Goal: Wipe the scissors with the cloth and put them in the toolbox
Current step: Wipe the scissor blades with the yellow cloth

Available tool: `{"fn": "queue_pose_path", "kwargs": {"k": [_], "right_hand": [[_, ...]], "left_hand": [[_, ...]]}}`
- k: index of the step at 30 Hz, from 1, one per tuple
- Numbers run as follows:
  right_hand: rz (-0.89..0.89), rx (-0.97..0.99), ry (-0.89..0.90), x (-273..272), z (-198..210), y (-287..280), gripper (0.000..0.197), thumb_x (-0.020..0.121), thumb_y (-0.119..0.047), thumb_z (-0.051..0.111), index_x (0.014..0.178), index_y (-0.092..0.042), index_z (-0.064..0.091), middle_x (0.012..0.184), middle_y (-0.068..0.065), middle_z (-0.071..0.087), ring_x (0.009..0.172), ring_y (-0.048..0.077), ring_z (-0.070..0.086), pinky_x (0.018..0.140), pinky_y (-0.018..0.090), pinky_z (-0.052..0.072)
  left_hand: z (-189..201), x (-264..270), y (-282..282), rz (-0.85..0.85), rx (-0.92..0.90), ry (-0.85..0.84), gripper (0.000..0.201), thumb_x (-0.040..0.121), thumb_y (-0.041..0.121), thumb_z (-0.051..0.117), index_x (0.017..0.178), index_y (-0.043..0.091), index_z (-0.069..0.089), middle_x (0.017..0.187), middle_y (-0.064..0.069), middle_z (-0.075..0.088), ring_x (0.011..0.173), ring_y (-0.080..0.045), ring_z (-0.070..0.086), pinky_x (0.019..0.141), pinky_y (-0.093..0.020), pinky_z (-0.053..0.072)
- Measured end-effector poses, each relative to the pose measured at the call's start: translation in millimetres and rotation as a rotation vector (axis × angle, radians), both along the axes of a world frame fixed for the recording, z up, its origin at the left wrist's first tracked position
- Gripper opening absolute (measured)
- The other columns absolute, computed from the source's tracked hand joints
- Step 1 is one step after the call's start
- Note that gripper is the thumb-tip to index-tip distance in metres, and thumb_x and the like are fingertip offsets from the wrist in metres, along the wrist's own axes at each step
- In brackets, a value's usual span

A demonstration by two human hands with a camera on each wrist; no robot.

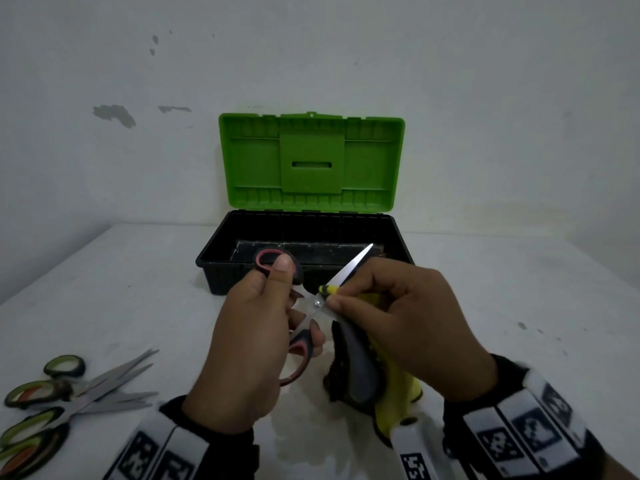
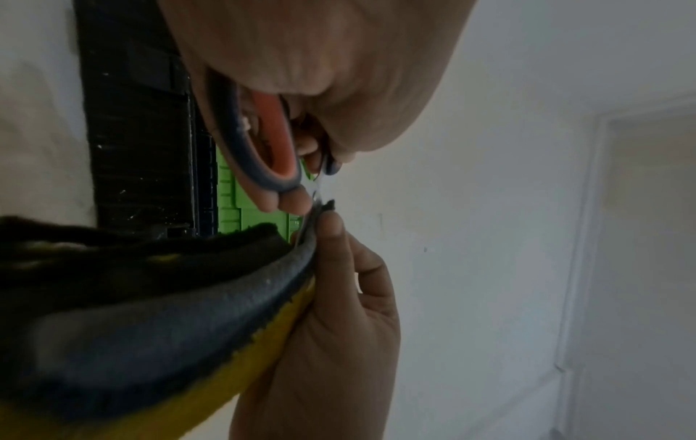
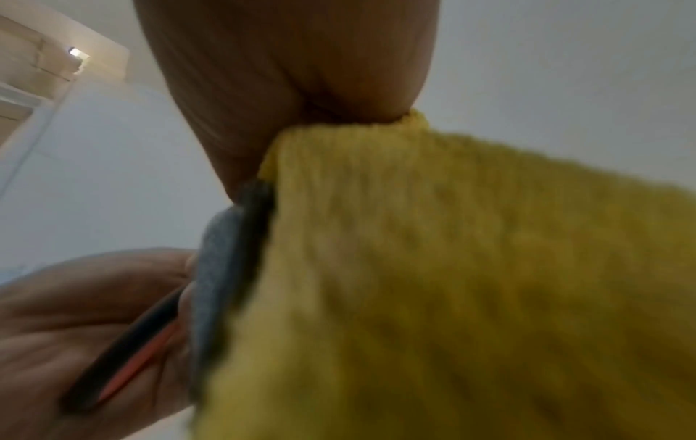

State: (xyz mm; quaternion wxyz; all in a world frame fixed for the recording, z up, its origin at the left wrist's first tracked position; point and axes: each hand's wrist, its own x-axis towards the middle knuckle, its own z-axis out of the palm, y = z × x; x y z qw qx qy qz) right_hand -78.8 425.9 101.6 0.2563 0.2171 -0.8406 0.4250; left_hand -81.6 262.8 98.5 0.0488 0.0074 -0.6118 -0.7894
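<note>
My left hand point(image 1: 256, 327) grips the black-and-red handles of a pair of scissors point(image 1: 351, 266), held opened in the air with one blade pointing up and right over the toolbox point(image 1: 221, 271). My right hand point(image 1: 398, 317) pinches a yellow, grey and black cloth point(image 1: 363, 372) around the blades near the pivot. The cloth hangs down below the right hand. In the left wrist view the red-lined handle point(image 2: 271, 143) sits in my left fingers and the cloth point(image 2: 169, 327) fills the lower left. The right wrist view shows the yellow cloth point(image 3: 433, 282) close up.
The toolbox stands open at the table's far middle, its green lid point(image 1: 311, 161) upright against the wall and its black tray dark inside. Several green-and-orange handled scissors point(image 1: 69, 400) lie at the near left of the white table point(image 1: 519, 306).
</note>
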Motion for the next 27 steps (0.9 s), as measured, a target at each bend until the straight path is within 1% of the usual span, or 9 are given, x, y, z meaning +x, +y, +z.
{"fn": "queue_pose_path", "kwargs": {"k": [4,7,10,13,16,19,22,25,27], "right_hand": [[-0.075,-0.1,-0.016,-1,-3,-5,0.016,0.076,-0.025,0.084,0.067,-0.021,0.07,0.069,-0.012,0.069,0.066,0.006,0.065,0.058,0.008,0.044],[-0.16,-0.221,-0.024,-9,0,2,0.022,0.074,-0.026,0.085,0.064,-0.018,0.067,0.065,-0.006,0.069,0.057,0.008,0.062,0.052,0.011,0.042],[-0.106,-0.231,-0.049,-7,3,4,0.022,0.074,-0.026,0.085,0.065,-0.016,0.067,0.064,-0.002,0.07,0.058,0.013,0.065,0.053,0.023,0.05],[-0.022,-0.21,-0.108,2,2,-2,0.021,0.073,-0.024,0.085,0.065,-0.016,0.068,0.067,0.0,0.072,0.061,0.019,0.068,0.058,0.034,0.057],[-0.085,-0.327,-0.121,-5,3,5,0.024,0.072,-0.025,0.086,0.063,-0.014,0.067,0.06,0.006,0.069,0.053,0.024,0.063,0.05,0.033,0.05],[-0.179,-0.413,-0.106,-15,7,18,0.026,0.073,-0.028,0.085,0.063,-0.014,0.066,0.058,0.006,0.068,0.052,0.02,0.06,0.05,0.028,0.049],[-0.249,-0.398,-0.082,-18,9,25,0.025,0.075,-0.031,0.083,0.064,-0.016,0.066,0.059,0.004,0.067,0.053,0.016,0.059,0.052,0.027,0.048],[-0.203,-0.387,-0.086,-12,12,27,0.024,0.074,-0.031,0.083,0.065,-0.015,0.067,0.061,0.005,0.069,0.054,0.016,0.061,0.051,0.026,0.048],[-0.118,-0.327,-0.098,-3,13,22,0.026,0.07,-0.034,0.082,0.066,-0.013,0.068,0.062,0.003,0.071,0.057,0.018,0.065,0.051,0.03,0.05]], "left_hand": [[1,0,-3,-0.014,0.032,-0.047,0.034,0.099,0.038,0.049,0.083,0.008,0.052,0.053,0.003,0.048,0.038,-0.024,0.052,0.043,-0.032,0.046],[3,1,-4,-0.028,0.035,-0.092,0.035,0.099,0.038,0.049,0.082,0.007,0.05,0.061,-0.003,0.045,0.038,-0.024,0.051,0.04,-0.03,0.045],[3,3,-5,-0.063,0.049,-0.145,0.037,0.099,0.038,0.05,0.08,0.006,0.049,0.065,-0.009,0.043,0.039,-0.024,0.051,0.038,-0.029,0.045],[3,5,-5,-0.097,0.072,-0.174,0.035,0.098,0.039,0.051,0.081,0.009,0.05,0.059,-0.001,0.044,0.041,-0.023,0.05,0.04,-0.028,0.045],[4,6,-6,-0.106,0.064,-0.175,0.034,0.097,0.04,0.051,0.081,0.01,0.053,0.057,0.0,0.044,0.041,-0.023,0.051,0.041,-0.029,0.046],[5,6,-5,-0.105,0.074,-0.173,0.034,0.097,0.039,0.051,0.08,0.01,0.053,0.058,0.0,0.044,0.041,-0.023,0.051,0.041,-0.029,0.046],[4,6,-5,-0.099,0.071,-0.172,0.034,0.098,0.039,0.051,0.082,0.008,0.053,0.062,-0.002,0.043,0.041,-0.024,0.052,0.042,-0.03,0.048],[2,5,-6,-0.079,0.053,-0.152,0.034,0.098,0.038,0.05,0.084,0.008,0.055,0.065,-0.004,0.043,0.043,-0.023,0.053,0.044,-0.032,0.049],[0,4,-7,-0.058,0.013,-0.112,0.034,0.099,0.04,0.049,0.085,0.01,0.056,0.063,-0.004,0.046,0.045,-0.024,0.054,0.049,-0.035,0.051]]}}
